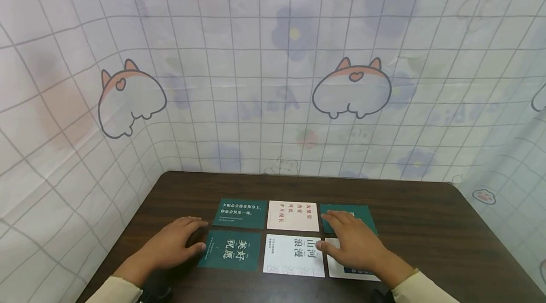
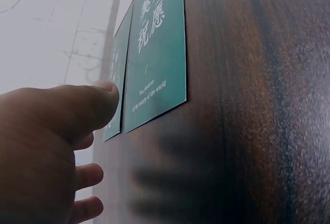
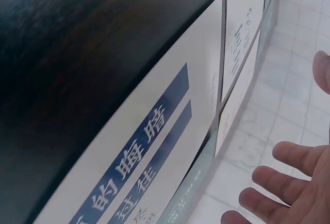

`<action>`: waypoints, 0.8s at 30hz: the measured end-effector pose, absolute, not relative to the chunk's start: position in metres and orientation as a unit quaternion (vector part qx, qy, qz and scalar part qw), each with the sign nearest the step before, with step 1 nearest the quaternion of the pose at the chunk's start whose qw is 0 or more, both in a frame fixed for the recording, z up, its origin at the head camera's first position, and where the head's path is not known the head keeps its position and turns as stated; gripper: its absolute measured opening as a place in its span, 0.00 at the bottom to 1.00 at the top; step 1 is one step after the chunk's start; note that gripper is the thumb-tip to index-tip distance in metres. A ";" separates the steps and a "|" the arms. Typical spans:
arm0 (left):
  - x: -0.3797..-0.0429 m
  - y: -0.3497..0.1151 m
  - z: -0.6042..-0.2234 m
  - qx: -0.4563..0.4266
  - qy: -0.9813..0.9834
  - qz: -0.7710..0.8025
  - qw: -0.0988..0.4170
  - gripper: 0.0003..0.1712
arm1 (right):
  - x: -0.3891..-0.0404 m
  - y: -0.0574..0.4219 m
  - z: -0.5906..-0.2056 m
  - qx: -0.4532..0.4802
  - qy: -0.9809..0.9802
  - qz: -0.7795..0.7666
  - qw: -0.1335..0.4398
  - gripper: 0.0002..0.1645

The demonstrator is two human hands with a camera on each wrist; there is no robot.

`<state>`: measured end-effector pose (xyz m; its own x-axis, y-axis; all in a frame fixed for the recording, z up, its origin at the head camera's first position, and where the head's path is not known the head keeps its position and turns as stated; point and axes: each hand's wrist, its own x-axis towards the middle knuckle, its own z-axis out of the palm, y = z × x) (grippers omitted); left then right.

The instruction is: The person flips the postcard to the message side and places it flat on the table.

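Postcards lie flat in two rows of three. The back row has a green card with white writing [image 1: 239, 220], a cream card with red writing [image 1: 275, 217] and another green card [image 1: 368, 220]. In front are a green card [image 1: 217, 251], a white card with dark green writing [image 1: 277, 258] and a white card with blue bands [image 1: 339, 270]. My left hand [image 1: 168, 246] hovers at the left edge of the front green card, fingers loosely extended, holding nothing. Spread over the right-hand pair, my right hand [image 1: 358, 246] partly hides both cards; its fingers are empty in the right wrist view.
The cards lie on a dark wood-grain table [image 1: 431, 246] with rounded far corners. A pale grid-patterned cloth [image 1: 256, 104] with cartoon animal prints hangs behind and along both sides. A dark band [image 1: 155, 289] is on the left wrist, below a cream sleeve [image 1: 115, 289].
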<state>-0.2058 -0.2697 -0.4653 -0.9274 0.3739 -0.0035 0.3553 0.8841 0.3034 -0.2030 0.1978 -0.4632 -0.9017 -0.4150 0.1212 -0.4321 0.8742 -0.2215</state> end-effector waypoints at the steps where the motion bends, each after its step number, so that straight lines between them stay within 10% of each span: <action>1: -0.206 -0.270 -0.465 0.188 0.970 0.151 0.033 0.34 | -0.203 0.197 -0.463 0.219 -0.967 0.122 0.035 0.45; 24: -0.207 -0.270 -0.468 0.192 0.968 0.157 0.040 0.34 | -0.204 0.167 -0.470 0.228 -0.965 0.126 0.025 0.46</action>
